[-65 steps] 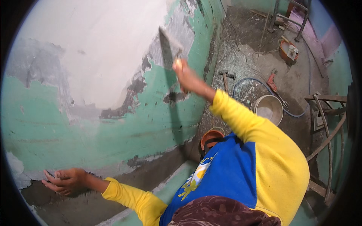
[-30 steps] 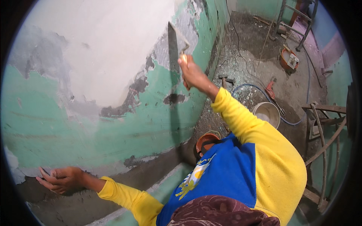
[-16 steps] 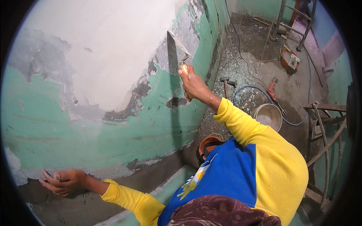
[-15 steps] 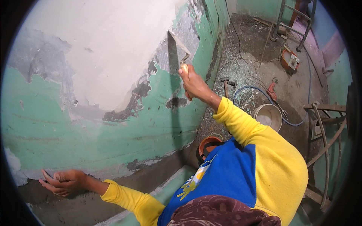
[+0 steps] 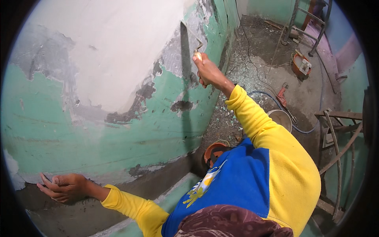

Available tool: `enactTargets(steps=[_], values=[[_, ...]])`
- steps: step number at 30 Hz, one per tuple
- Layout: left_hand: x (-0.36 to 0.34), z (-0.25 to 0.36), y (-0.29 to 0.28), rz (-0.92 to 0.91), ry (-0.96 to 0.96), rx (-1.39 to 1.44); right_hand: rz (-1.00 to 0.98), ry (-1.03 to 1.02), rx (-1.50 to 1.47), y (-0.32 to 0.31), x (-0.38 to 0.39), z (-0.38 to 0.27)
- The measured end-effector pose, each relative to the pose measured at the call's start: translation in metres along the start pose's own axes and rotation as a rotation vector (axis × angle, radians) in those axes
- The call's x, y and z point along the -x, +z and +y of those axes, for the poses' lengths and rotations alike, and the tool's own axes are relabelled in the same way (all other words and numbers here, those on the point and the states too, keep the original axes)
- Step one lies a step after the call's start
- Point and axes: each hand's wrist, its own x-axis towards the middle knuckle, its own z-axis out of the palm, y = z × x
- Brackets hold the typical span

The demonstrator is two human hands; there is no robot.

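Observation:
My right hand (image 5: 209,71) is closed on the wooden handle of a pointed trowel (image 5: 190,31), its blade against the grey, flaking patch high on the wall (image 5: 51,118); whether it touches cannot be told. A long shadow falls below it. A large white plastered area covers the upper wall, with chipped green paint around it. My left hand (image 5: 63,187) rests low on the left at the edge of a dark cement band (image 5: 138,189), palm partly turned up, its fingers apart and loosely bent, with nothing clearly held.
An orange bucket (image 5: 209,152) is beside my body. On the debris-strewn floor lie a pale bucket (image 5: 280,116), red drill (image 5: 281,94), blue hose (image 5: 308,130) and cords. Farther back are an orange tub (image 5: 298,67) and ladder (image 5: 316,37). Wooden pieces (image 5: 341,150) lean at the right.
My right hand and trowel have moved up and slightly right along the wall since half a second ago. My left hand stays low at the left, shifted slightly in view.

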Motion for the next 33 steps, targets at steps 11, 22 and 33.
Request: enactTargets(steps=[11, 22, 33], values=[[0.002, -0.010, 0.002, 0.004, 0.038, -0.023, -0.013, -0.032, -0.003, 0.003, -0.010, -0.002], [0.004, -0.013, 0.006, 0.021, 0.035, -0.061, 0.001, -0.074, 0.049, 0.012, 0.005, -0.012], [0.003, -0.005, 0.002, -0.025, 0.011, -0.051, 0.041, -0.060, -0.005, -0.002, -0.026, 0.000]])
